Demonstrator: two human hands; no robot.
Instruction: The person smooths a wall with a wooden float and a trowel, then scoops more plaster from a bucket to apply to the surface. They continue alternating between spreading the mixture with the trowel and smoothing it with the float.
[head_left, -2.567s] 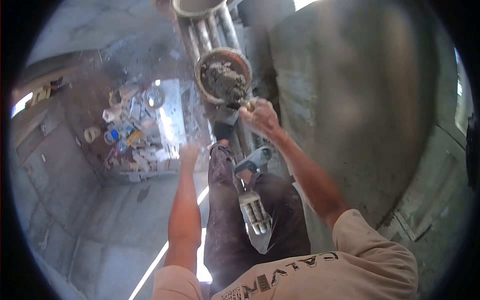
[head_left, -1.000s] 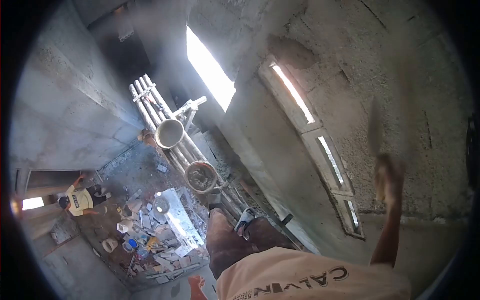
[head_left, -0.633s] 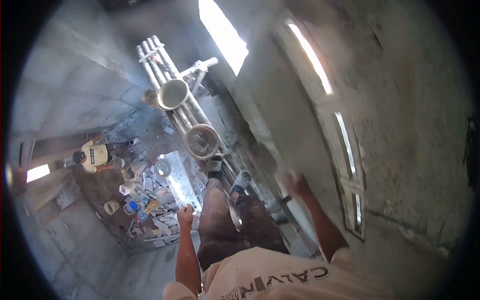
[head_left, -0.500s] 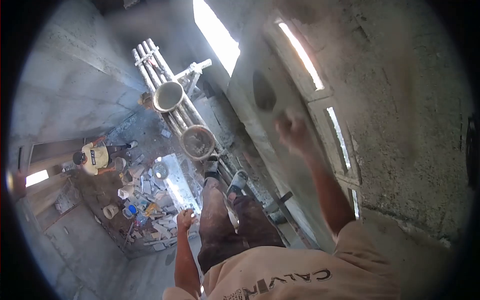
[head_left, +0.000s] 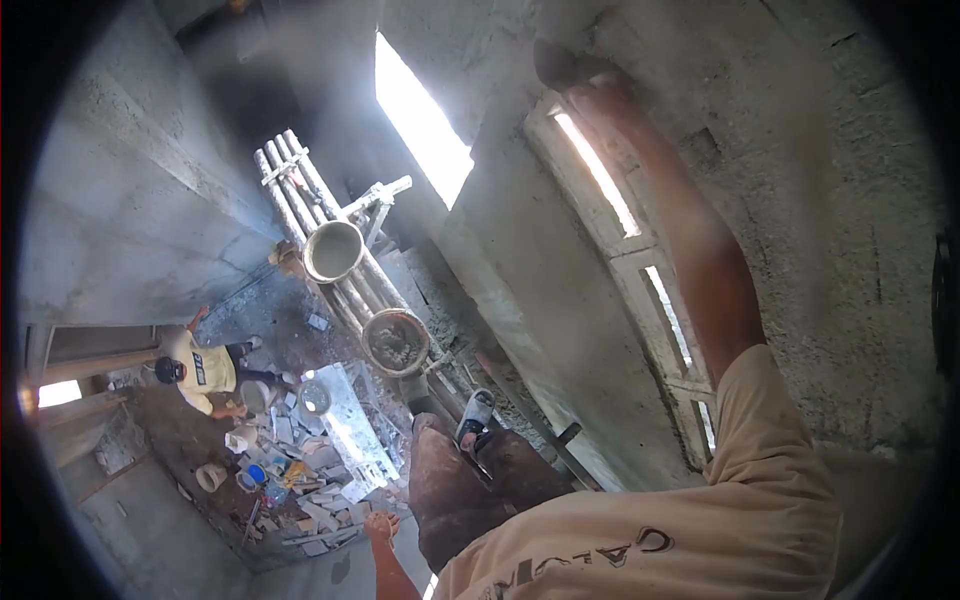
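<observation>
My right hand (head_left: 608, 100) is raised against the upper wall, closed around a trowel. The trowel's dark blade (head_left: 555, 66) lies close to the wall surface, above a narrow slot opening; the handle is hidden in my fist. Low on the left, my left hand (head_left: 381, 525) hangs beside my leg with curled fingers, and nothing shows in it. Ahead of my feet, two round basins stand on a scaffold of poles. The nearer basin (head_left: 394, 342) has lumpy grey mortar in it, and the farther basin (head_left: 333, 252) holds smoother grey material.
The pole scaffold (head_left: 352, 293) runs forward along the wall, high above the floor. Below lie broken rubble (head_left: 315, 490), a white bucket (head_left: 211, 477) and a blue bucket (head_left: 257, 474). A co-worker (head_left: 200, 370) in a yellow shirt stands down there. Slot openings (head_left: 668, 315) pierce the right wall.
My right hand has moved up and farther along the wall with the trowel. My left hand has dropped lower. The co-worker has shifted slightly, and my view has tilted.
</observation>
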